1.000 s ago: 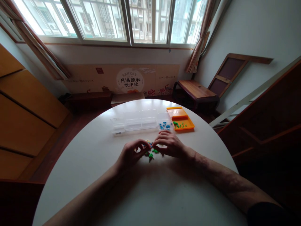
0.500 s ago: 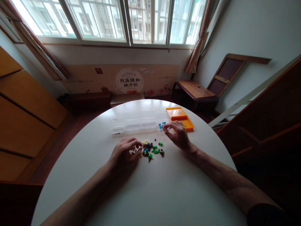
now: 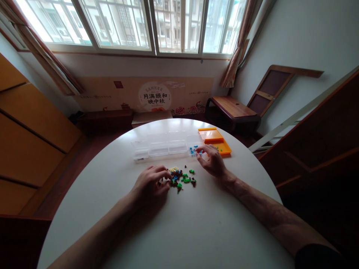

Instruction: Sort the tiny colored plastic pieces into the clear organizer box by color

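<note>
My left hand (image 3: 153, 182) rests at the left edge of a pile of small building bricks (image 3: 176, 174), its fingers curled over some of them. A gap shows between its thumb and fingertips, and I see nothing held there. Brown, green, blue and cream pieces make up the pile. Over the right end of a clear plastic box (image 3: 158, 150) hovers my right hand (image 3: 212, 161), thumb and fingers bent but apart. Several blue bricks (image 3: 192, 150) lie in the compartment beneath its fingertips. Part of that compartment is hidden by the hand.
An orange tray (image 3: 226, 149) with a few green bits stands right of the clear box. All this sits on a round white table (image 3: 179, 231). A wooden stool (image 3: 231, 106) stands beyond the table at the right, and a window (image 3: 120, 26) fills the far wall.
My right hand has shifted slightly right, its thumb and fingertips parting a little. The left hand's fingers have moved slightly over the pile's left edge, covering more of the bricks there.
</note>
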Action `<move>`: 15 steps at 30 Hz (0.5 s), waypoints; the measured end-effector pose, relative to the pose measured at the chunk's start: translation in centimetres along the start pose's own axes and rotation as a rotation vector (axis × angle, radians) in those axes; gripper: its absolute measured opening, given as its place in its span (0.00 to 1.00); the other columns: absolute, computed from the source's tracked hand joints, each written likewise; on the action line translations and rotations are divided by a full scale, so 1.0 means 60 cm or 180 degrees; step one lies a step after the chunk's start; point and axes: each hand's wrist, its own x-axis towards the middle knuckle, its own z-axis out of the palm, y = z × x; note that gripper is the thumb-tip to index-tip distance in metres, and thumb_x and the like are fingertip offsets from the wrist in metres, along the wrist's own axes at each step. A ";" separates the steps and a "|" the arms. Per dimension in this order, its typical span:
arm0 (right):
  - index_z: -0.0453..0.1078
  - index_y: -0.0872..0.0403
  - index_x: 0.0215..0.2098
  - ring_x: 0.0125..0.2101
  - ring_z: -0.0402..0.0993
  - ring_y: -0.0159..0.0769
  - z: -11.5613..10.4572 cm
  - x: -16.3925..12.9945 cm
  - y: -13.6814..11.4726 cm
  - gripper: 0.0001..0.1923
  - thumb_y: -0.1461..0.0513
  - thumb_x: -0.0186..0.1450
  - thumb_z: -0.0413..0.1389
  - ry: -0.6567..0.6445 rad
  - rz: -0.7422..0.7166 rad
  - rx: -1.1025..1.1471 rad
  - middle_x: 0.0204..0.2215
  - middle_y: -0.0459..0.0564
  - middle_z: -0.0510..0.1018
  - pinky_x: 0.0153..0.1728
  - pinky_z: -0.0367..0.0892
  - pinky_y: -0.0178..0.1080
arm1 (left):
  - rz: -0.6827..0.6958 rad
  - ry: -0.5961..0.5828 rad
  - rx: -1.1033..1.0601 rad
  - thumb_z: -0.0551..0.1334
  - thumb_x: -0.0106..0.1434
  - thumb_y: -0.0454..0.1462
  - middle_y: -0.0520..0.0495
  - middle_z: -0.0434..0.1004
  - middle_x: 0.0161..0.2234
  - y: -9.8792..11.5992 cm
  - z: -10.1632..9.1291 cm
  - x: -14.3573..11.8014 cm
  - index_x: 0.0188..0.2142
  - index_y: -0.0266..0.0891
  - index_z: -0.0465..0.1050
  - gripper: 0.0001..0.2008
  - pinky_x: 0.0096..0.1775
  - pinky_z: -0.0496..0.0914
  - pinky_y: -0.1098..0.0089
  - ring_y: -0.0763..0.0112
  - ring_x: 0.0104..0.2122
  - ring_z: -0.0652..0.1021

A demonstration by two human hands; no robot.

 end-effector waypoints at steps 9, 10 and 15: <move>0.78 0.50 0.43 0.39 0.78 0.45 -0.002 0.001 -0.003 0.04 0.62 0.72 0.60 -0.0025 -0.0043 0.0064 0.37 0.49 0.83 0.50 0.71 0.48 | 0.0163 -0.0052 -0.0053 0.65 0.71 0.36 0.49 0.85 0.42 -0.009 0.006 -0.001 0.41 0.45 0.83 0.06 0.44 0.69 0.66 0.68 0.37 0.82; 0.78 0.50 0.43 0.39 0.78 0.45 -0.002 0.001 -0.004 0.04 0.63 0.72 0.60 -0.0025 -0.0043 0.0069 0.37 0.49 0.83 0.50 0.71 0.48 | 0.0158 -0.0054 -0.0047 0.65 0.72 0.36 0.49 0.85 0.42 -0.009 0.006 -0.001 0.42 0.45 0.83 0.06 0.45 0.69 0.66 0.68 0.37 0.82; 0.78 0.50 0.43 0.40 0.78 0.45 -0.003 0.002 -0.005 0.04 0.64 0.71 0.61 -0.0012 -0.0056 0.0112 0.37 0.49 0.83 0.51 0.71 0.48 | 0.0222 -0.0053 0.0013 0.65 0.73 0.36 0.48 0.85 0.43 -0.012 0.009 -0.002 0.43 0.46 0.84 0.07 0.45 0.70 0.66 0.69 0.36 0.82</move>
